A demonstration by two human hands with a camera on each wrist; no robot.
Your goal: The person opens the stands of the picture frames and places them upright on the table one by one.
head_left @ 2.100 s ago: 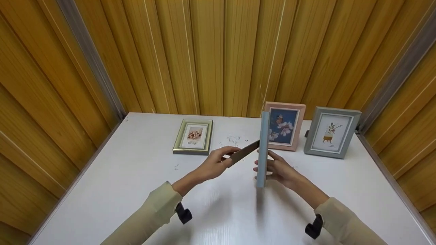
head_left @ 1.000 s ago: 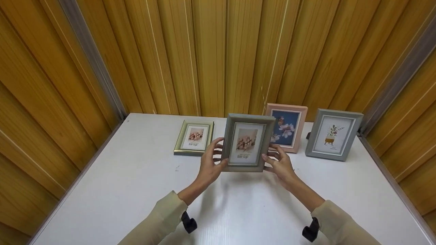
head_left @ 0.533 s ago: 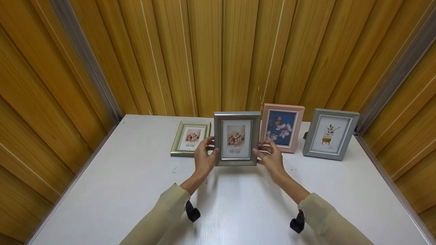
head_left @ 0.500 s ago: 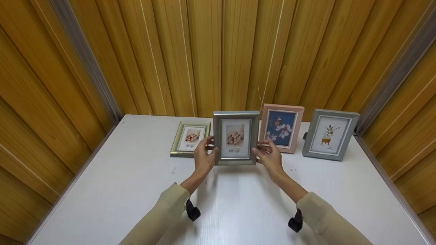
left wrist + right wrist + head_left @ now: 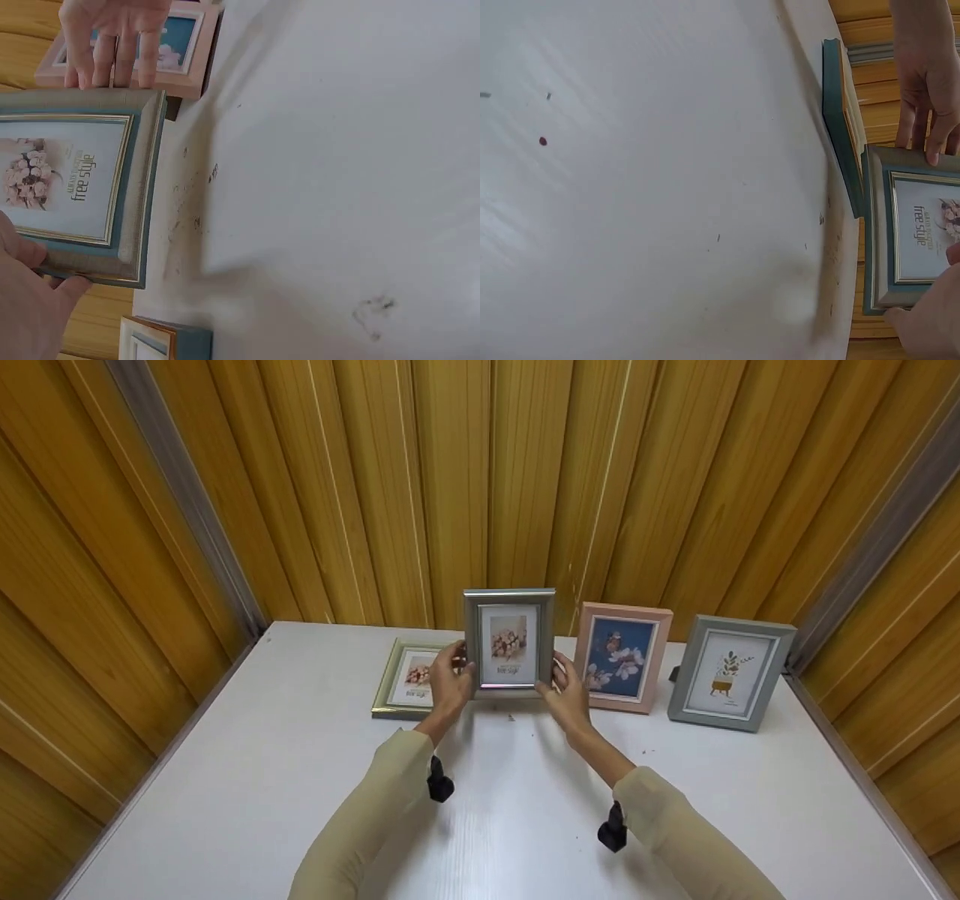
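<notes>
Upright between both hands is a grey-green picture frame (image 5: 508, 690) with a rose print and the words "free style". My left hand (image 5: 451, 682) grips its left side, thumb at the front. On the opposite side my right hand (image 5: 568, 696) grips the edge near the lower corner, thumb on the front. In the left wrist view the frame (image 5: 131, 187) is raised above the white table, its shadow below it. Fingers behind the frame are partly hidden. A gold-green picture frame (image 5: 386, 690) lies flat behind my left hand, which covers part of it.
A pink picture frame (image 5: 660, 656) with a blossom print stands just right of my right hand. Farther right stands a grey-green frame (image 5: 772, 675) with a plant print. All are on the white table (image 5: 510, 825), backed by a wood-panelled wall (image 5: 450, 472).
The held frame was edge-on with its rear flap out; it has turned to face front. Both hands now hold its sides, and it has moved left and farther back.
</notes>
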